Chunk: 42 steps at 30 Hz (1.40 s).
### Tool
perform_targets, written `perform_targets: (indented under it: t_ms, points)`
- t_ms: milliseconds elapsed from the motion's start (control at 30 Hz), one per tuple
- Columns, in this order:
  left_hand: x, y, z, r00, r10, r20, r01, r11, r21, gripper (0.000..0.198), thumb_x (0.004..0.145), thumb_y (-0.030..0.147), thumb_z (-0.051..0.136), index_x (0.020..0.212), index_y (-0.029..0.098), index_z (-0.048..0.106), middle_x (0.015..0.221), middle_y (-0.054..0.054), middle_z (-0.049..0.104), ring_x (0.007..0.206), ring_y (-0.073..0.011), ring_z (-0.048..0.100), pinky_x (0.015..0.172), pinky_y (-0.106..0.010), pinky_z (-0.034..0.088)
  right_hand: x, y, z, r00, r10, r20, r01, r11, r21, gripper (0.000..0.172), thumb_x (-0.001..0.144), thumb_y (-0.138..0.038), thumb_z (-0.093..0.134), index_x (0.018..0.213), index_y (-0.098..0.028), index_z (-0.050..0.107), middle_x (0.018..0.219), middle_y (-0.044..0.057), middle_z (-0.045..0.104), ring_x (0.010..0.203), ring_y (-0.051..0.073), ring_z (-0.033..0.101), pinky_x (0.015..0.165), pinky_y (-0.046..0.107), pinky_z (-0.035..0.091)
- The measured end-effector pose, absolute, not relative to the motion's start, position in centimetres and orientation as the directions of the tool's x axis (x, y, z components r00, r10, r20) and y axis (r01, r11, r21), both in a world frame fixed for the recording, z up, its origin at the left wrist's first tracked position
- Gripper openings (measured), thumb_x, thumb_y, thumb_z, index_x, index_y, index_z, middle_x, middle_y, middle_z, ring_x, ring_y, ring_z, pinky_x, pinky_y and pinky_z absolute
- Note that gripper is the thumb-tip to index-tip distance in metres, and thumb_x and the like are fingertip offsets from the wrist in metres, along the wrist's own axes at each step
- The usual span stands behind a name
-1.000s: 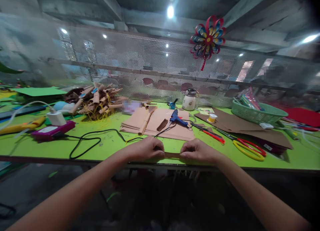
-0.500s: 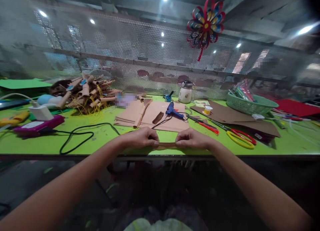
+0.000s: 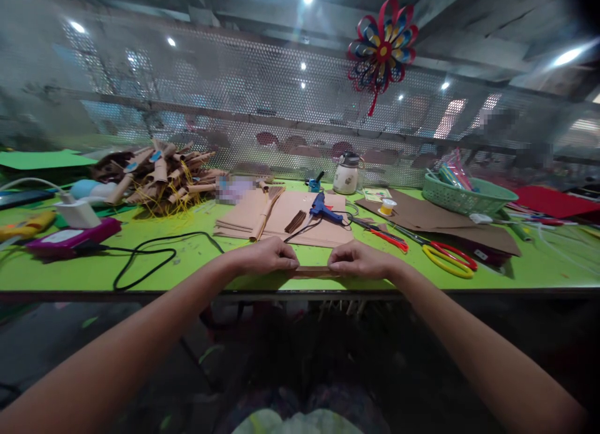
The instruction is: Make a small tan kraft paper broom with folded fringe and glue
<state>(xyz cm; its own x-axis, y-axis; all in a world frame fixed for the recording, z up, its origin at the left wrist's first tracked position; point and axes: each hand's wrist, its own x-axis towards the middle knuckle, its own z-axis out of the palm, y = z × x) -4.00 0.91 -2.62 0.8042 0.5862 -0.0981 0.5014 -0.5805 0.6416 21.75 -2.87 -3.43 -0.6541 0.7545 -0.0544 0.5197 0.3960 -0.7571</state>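
Note:
Near the front edge of the green table, a narrow strip of brown paper (image 3: 313,272) is stretched level between my two hands. My left hand (image 3: 270,256) pinches its left end between thumb and fingers. At the right end, my right hand (image 3: 352,259) grips it the same way. Just beyond lies a stack of brown paper sheets (image 3: 239,221). On the stack rest a blue glue gun (image 3: 323,209), a small pleated piece of brown paper (image 3: 295,221) and a rolled paper piece with a fringed end (image 3: 267,215).
Scissors with red and yellow handles (image 3: 450,260) lie right of my right hand, before a green basket (image 3: 469,196). At left, a purple power strip (image 3: 72,239) trails a black cable (image 3: 145,251). Behind are a pile of paper rolls (image 3: 159,177) and a white jug (image 3: 347,173).
Both hands keep their hold on the paper strip in nearly the same place. The strip's front side has tilted slightly. The view has shifted a little.

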Motion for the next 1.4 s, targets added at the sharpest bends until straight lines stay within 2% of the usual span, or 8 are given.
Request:
perform_targets:
  t_ms: [367,633,767,1033,1133,1233,1300,1400]
  points:
    - [-4.0,0.1,-3.1,0.751,0.658,-0.063,0.55,-0.57,0.611,0.024,0.074,0.031,0.058,0.08,0.012,0.072,0.072,-0.002,0.065,0.07,-0.014,0.056,0.065,-0.021,0.04,21.7,-2.9,-3.6,-0.674,0.738,0.038,0.586,0.564,-0.582,0.027,0.083,-0.034,0.052,0.082,-0.011,0.067,0.072,0.003,0.062,0.066,0.012,0.052,0.062,0.021,0.041]
    - [-3.8,-0.2,-3.0,0.751,0.656,-0.074,0.553,-0.564,0.613,0.024,0.074,0.033,0.056,0.08,0.014,0.071,0.074,-0.002,0.067,0.071,-0.014,0.056,0.064,-0.02,0.04,22.0,-3.4,-4.1,-0.655,0.75,0.086,0.596,0.584,-0.551,0.027,0.085,-0.032,0.053,0.086,-0.012,0.07,0.071,0.003,0.064,0.064,0.012,0.054,0.06,0.02,0.041]
    - [-3.6,0.0,-2.7,0.73,0.681,-0.059,0.59,-0.585,0.557,0.022,0.074,0.031,0.056,0.077,0.016,0.072,0.068,-0.001,0.068,0.065,-0.013,0.056,0.06,-0.019,0.038,21.8,-4.0,-3.8,-0.64,0.725,0.256,0.588,0.676,-0.445,0.022,0.082,-0.028,0.057,0.077,-0.013,0.073,0.069,0.005,0.059,0.065,0.013,0.053,0.058,0.022,0.04]
    - [-3.6,-0.6,-2.8,0.762,0.63,0.15,0.558,-0.756,0.343,0.016,0.076,0.018,0.056,0.076,0.017,0.072,0.07,-0.004,0.065,0.067,-0.0135,0.055,0.064,-0.022,0.038,21.6,-4.5,-5.0,-0.639,0.651,0.409,0.505,0.756,-0.415,0.018,0.086,-0.025,0.055,0.084,-0.016,0.071,0.072,0.006,0.06,0.066,0.013,0.055,0.06,0.023,0.042]
    - [-3.9,-1.3,-3.4,0.789,0.51,0.344,0.484,-0.86,0.165,0.023,0.085,0.02,0.049,0.075,0.016,0.07,0.072,-0.006,0.059,0.074,-0.0155,0.051,0.069,-0.025,0.039,21.5,-4.9,-5.0,-0.653,0.605,0.455,0.533,0.795,-0.291,0.021,0.089,-0.022,0.048,0.085,-0.017,0.068,0.077,0.008,0.059,0.073,0.016,0.053,0.064,0.026,0.042]
    - [-4.4,-1.9,-4.0,0.817,0.396,0.42,0.429,-0.903,0.018,0.03,0.09,0.019,0.04,0.076,0.016,0.066,0.073,-0.007,0.054,0.076,-0.0164,0.047,0.07,-0.027,0.039,21.2,-5.3,-4.8,-0.682,0.555,0.477,0.566,0.813,-0.137,0.023,0.09,-0.019,0.044,0.082,-0.017,0.066,0.075,0.008,0.058,0.076,0.018,0.051,0.066,0.029,0.041]
    - [-4.8,-2.1,-4.5,0.82,0.385,0.423,0.422,-0.907,0.009,0.029,0.091,0.019,0.039,0.08,0.016,0.065,0.073,-0.006,0.053,0.074,-0.0159,0.046,0.07,-0.027,0.039,21.1,-5.5,-4.9,-0.679,0.555,0.48,0.572,0.81,-0.127,0.023,0.09,-0.019,0.043,0.082,-0.017,0.065,0.074,0.008,0.057,0.075,0.018,0.051,0.066,0.029,0.041]
    - [-5.0,-1.9,-5.0,0.778,0.428,0.459,0.429,-0.897,0.109,0.024,0.091,0.021,0.042,0.083,0.016,0.065,0.074,-0.005,0.054,0.074,-0.0144,0.048,0.072,-0.026,0.04,21.0,-5.6,-5.3,-0.634,0.592,0.498,0.584,0.788,-0.193,0.022,0.09,-0.018,0.043,0.085,-0.017,0.064,0.076,0.008,0.058,0.073,0.016,0.052,0.065,0.027,0.041]
